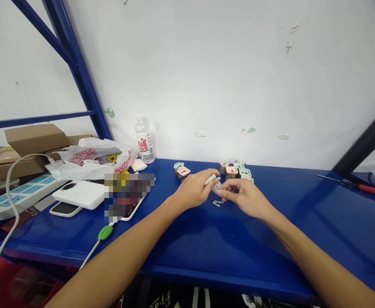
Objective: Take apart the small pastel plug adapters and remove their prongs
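My left hand (196, 188) is closed around a small cream-topped pencil sharpener (210, 179), with the top between thumb and fingers. From the right, my right hand (245, 197) pinches the clear plastic body (217, 187) of the same piece; its curled fingers hide part of it. Just below the fingers lie small silvery pieces (216, 203) on the blue tabletop (203, 244). Behind my left hand are two similar sharpeners, one with a pink top (183, 172) and one green (178, 165). Several more, including a pink-topped one (231, 170), stand behind my right hand.
A water bottle (145, 141) stands against the wall. On the left are a plastic bag (87, 160), cardboard box (36, 139), power strip (23, 194), white power bank (80, 194), a phone (132, 210) and a cable (6, 244). A red-handled screwdriver (369, 189) lies right.
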`<state>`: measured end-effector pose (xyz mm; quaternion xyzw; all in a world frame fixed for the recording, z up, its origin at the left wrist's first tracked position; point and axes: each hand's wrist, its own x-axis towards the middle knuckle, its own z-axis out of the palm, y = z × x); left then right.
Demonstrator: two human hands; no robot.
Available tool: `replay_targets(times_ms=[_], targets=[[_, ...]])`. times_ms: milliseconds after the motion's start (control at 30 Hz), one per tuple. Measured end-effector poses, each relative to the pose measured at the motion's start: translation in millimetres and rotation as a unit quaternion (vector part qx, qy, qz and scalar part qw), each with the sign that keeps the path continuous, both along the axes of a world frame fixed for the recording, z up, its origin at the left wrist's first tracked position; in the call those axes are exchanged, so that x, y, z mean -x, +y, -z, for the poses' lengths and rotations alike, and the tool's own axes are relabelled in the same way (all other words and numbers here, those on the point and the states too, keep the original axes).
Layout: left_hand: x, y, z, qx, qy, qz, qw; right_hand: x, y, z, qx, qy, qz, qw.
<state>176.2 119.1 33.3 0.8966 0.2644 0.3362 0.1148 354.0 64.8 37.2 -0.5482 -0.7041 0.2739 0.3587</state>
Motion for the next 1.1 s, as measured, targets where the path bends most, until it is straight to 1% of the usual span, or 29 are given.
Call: replay_targets(times_ms=[233,333,567,767,833,933,1000,1100], targets=[[-3.7,-0.3,3.9,-0.019,-0.035,-0.030,0.999,1.8,4.4,10.7,-0.014,0.057,-0.011,0.998],[-4.9,-1.2,3.4,-0.011,-0.053,-0.045,0.998,3.6,4.7,10.5,-0.019,0.077,-0.006,0.997],[-5.2,-2.5,3.6,-0.001,-0.088,-0.047,0.995,8.3,2.4,7.3,-0.025,0.116,-0.009,0.993],[-6.6,-3.7,3.5,0.010,-0.110,-0.041,0.993,9.5,0.8,6.0,-0.040,0.094,-0.011,0.995],[-6.6,-3.6,2.9,0.031,-0.113,-0.037,0.992,8.6,0.0,4.3,-0.049,0.075,-0.023,0.996],[-5.3,-2.0,1.4,0.079,-0.092,-0.027,0.992,5.6,-0.9,1.9,-0.048,0.043,-0.035,0.997],[-4.1,0.1,0.3,0.106,-0.073,-0.007,0.992,3.3,-1.0,1.5,-0.043,0.026,-0.036,0.998],[-2.7,2.8,-0.9,0.129,-0.060,0.020,0.990,1.8,-0.9,2.0,-0.036,0.014,-0.042,0.998]])
